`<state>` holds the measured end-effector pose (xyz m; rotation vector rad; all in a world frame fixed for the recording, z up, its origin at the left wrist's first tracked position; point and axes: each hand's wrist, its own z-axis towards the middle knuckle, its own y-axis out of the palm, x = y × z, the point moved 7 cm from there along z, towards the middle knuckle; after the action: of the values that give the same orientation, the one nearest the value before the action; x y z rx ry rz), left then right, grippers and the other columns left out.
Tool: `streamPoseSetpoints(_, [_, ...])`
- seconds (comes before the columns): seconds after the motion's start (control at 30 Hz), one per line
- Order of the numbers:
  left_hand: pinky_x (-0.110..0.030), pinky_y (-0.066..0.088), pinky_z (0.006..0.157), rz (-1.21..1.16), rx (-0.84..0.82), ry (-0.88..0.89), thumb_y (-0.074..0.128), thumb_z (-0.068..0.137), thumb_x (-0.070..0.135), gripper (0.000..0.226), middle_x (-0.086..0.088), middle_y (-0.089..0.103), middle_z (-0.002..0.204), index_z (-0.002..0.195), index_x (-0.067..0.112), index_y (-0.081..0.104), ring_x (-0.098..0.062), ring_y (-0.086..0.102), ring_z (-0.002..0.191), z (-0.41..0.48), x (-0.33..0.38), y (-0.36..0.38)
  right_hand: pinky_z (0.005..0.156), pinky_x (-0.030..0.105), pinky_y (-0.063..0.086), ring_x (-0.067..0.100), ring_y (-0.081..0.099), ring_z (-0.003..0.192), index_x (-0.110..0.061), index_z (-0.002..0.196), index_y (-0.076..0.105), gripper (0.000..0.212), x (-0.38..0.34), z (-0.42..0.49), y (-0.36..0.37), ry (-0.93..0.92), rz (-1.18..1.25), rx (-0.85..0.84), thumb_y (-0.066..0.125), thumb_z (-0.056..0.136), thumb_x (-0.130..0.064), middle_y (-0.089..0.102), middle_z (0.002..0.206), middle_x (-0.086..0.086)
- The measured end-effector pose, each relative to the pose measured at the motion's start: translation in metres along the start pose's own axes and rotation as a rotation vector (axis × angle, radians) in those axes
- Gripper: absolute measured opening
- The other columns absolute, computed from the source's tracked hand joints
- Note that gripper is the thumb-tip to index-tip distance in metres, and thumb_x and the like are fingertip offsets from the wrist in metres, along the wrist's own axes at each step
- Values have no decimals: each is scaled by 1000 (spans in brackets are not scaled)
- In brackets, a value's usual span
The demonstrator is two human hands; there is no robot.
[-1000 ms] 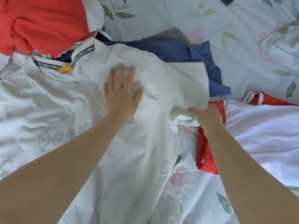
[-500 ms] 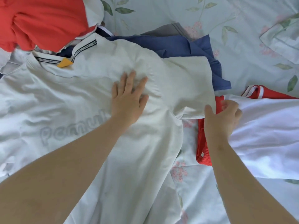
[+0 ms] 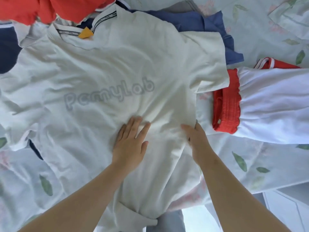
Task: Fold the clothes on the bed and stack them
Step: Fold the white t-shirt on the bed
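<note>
1. Tee (image 3: 107,76), white with pale lettering across the chest, is spread front-up on the bed (image 3: 260,166); its collar lies at the far side and its hem hangs over the near edge.
2. At the far left a navy piece (image 3: 7,52) is partly covered by the tee's left shoulder, and a red garment (image 3: 25,9) is heaped beyond the collar.
3. The left hand (image 3: 129,148) is laid flat on the lower chest, fingers spread and palm down; nothing is gripped, the cloth is only pressed.
4. The right hand (image 3: 196,141) is set at the tee's right side seam, open, the thumb on top of the cloth; whether the fingers are tucked under the edge cannot be told.
5. A blue garment (image 3: 197,20) is seen beyond the tee's right shoulder, partly under it.
6. White shorts with a red waistband (image 3: 227,101) lie to the right, just beside the right sleeve.
7. The step in hand is judged to be smoothing before the first fold; no fold has been made and no stack is seen.
8. The next move would call for the right side to be lifted and brought over toward the middle while the chest is held down by the left hand.
9. The long axis runs from collar to hem, away from the person, tilted slightly so that the collar sits to the left.
</note>
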<state>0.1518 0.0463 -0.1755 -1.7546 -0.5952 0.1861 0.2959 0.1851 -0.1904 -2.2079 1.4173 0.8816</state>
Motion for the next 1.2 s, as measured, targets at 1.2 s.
streamPoseSetpoints(1.2, [-38,16,115,-210,-251,-340,46,96,35,55,3,10,159,147,32,26,-19,6,146,-164,45,50,68,29,34,24,48,84,-14,98,50,13,93,-124,-175,-8,-998,264,55,86,-11,51,95,2])
